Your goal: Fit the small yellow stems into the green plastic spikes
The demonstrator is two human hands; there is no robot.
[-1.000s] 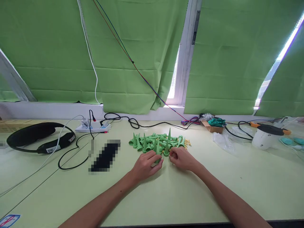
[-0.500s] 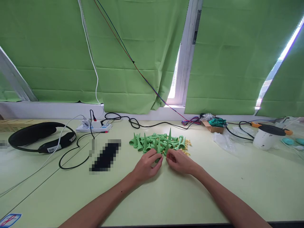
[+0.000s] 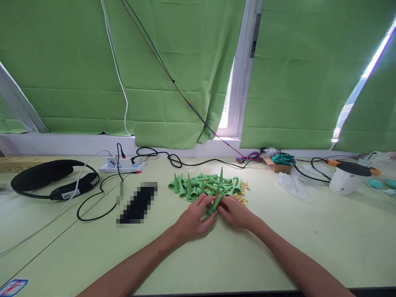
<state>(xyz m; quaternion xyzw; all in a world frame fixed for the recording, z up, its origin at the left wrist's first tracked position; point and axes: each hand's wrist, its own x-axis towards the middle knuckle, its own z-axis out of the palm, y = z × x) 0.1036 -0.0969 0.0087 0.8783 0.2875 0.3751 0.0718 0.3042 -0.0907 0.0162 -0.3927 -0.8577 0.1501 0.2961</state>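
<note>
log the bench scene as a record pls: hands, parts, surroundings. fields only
left hand: thumb and fingers around a green cone
left hand point: left hand
held part: green cone, tilted, wide end toward the person
right hand: right hand, fingertips close beside the cone; contact unclear
parts: pile of green cones, some upright, some lying
small parts: yellow pieces, at the pile's right edge
table left: black headband, power strip
table right: cardboard box, white tub
unreadable: pixelated dark item, left of the pile
</note>
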